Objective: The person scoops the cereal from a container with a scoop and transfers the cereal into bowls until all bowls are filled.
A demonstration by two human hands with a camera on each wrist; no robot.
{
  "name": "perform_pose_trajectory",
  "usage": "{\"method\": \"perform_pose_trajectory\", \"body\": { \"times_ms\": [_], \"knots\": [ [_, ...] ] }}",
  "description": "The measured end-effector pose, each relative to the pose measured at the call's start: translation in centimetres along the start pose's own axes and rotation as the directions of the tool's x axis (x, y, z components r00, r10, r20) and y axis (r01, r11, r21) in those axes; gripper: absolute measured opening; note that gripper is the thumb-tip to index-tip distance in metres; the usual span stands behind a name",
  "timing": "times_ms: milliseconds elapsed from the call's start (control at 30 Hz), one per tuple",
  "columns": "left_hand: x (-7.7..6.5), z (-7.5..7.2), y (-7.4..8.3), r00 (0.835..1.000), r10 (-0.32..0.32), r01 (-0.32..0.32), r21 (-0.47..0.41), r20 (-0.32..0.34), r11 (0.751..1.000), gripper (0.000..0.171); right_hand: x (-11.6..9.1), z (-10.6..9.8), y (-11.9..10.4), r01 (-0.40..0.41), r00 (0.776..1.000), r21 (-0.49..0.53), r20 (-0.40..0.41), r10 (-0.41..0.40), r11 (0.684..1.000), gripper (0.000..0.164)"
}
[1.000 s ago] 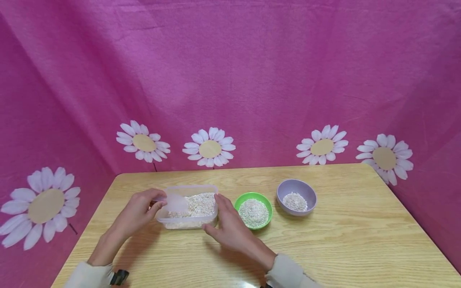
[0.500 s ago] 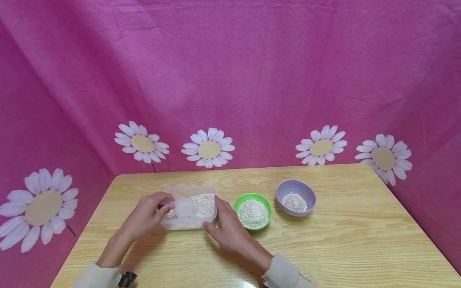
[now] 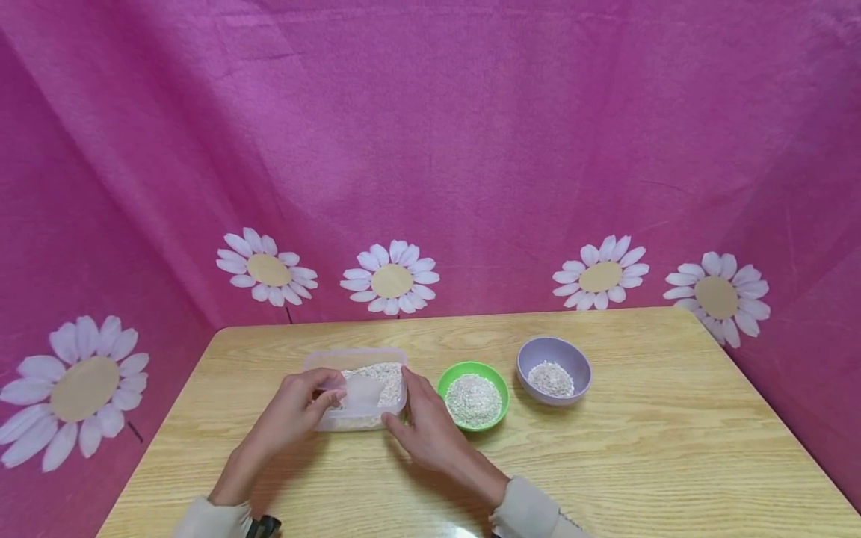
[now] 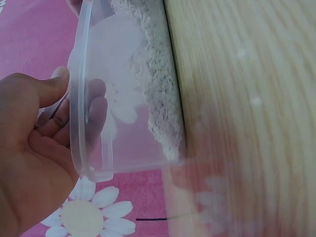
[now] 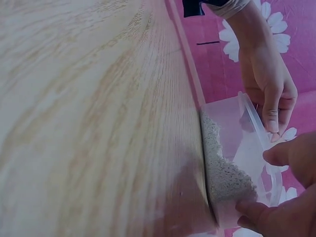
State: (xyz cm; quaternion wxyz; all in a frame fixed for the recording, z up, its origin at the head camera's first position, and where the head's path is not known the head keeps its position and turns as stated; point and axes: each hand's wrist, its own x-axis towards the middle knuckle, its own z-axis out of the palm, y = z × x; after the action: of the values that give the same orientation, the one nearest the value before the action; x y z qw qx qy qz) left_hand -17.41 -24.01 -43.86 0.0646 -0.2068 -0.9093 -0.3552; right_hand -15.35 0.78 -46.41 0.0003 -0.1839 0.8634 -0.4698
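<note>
A translucent plastic tub (image 3: 356,424) stands on the table, with pale oat flakes (image 3: 389,376) heaped towards its right end. My left hand (image 3: 292,407) pinches a translucent scoop (image 3: 363,396) between thumb and fingers. The scoop's rounded body lies inside the tub, against the flakes. In the left wrist view, the fingers of this hand (image 4: 34,133) show partly through the tub's clear wall. At the tub's right end my right hand (image 3: 430,430) grips the side, thumb (image 5: 279,154) near the front rim and fingers along the end wall.
Right beside my right hand is a green bowl (image 3: 468,368) heaped with flakes. A purple bowl (image 3: 575,360) with a smaller heap stands farther right. The wooden table (image 3: 646,441) ends at a pink flowered curtain (image 3: 430,134).
My left hand has moved to the right with the scoop, from the tub's left end towards the flakes at its right end. The right hand stays at the tub's side.
</note>
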Motion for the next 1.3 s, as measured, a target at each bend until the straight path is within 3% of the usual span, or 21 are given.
{"method": "perform_pose_trajectory", "body": {
  "times_ms": [167,333,500,700,967,1300],
  "knots": [
    [0.4,0.5,0.2,1.000,-0.012,0.012,-0.021,0.015,1.000,0.002,-0.1,-0.2,0.0,0.005,1.000,-0.013,-0.004,-0.005,1.000,0.079],
    [1.0,1.0,0.3,0.999,-0.038,0.039,-0.031,0.038,0.999,0.007,-0.1,-0.3,-0.1,0.000,1.000,-0.022,-0.002,0.000,1.000,0.079],
    [1.1,1.3,0.3,0.996,-0.081,0.082,-0.035,0.029,0.996,0.003,-0.1,-0.3,0.1,0.014,1.000,-0.015,-0.006,-0.014,1.000,0.079],
    [0.8,1.1,0.3,0.996,-0.083,0.084,-0.031,0.017,0.996,0.008,-0.2,-0.3,0.4,0.041,0.999,-0.022,-0.030,-0.042,0.999,0.079],
    [0.1,0.4,0.2,0.990,-0.073,0.068,-0.051,-0.118,0.996,0.012,-0.6,-1.3,-0.6,-0.009,1.000,0.011,-0.015,0.009,1.000,0.085],
    [-1.2,-0.9,-0.6,0.951,-0.097,0.046,-0.177,-0.292,0.983,0.011,-1.2,-3.2,-1.1,-0.013,1.000,0.058,-0.012,0.014,0.998,0.086]
  ]
}}
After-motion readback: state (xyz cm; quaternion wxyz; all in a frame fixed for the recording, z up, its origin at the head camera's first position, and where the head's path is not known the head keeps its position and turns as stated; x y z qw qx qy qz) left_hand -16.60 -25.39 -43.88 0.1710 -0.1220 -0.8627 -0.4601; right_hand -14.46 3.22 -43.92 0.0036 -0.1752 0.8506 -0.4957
